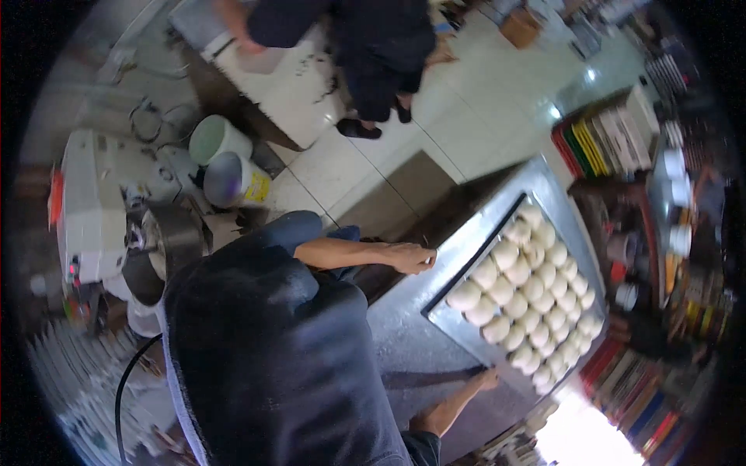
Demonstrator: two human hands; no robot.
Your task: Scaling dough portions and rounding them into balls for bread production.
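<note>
A tray (460, 332) with a dark rim lies on the metal-topped table (404, 330), filled with rows of round, pale dough balls (516, 270). My left hand (413, 259) is at the table's edge, left of the tray and short of its rim. Its fingers are curled closed, and whatever they may hold is hidden. Close to the tray's lower rim is my right hand (485, 380), small and partly blurred; its finger position is not clear, nor whether it touches the tray.
A white machine with a metal bowl (172, 237) stands at the left, near two buckets (225, 177). Another person (381, 54) in dark clothes stands beside a white worktop (291, 85). Stacked coloured crates (602, 144) and shelving (649, 225) are at the right.
</note>
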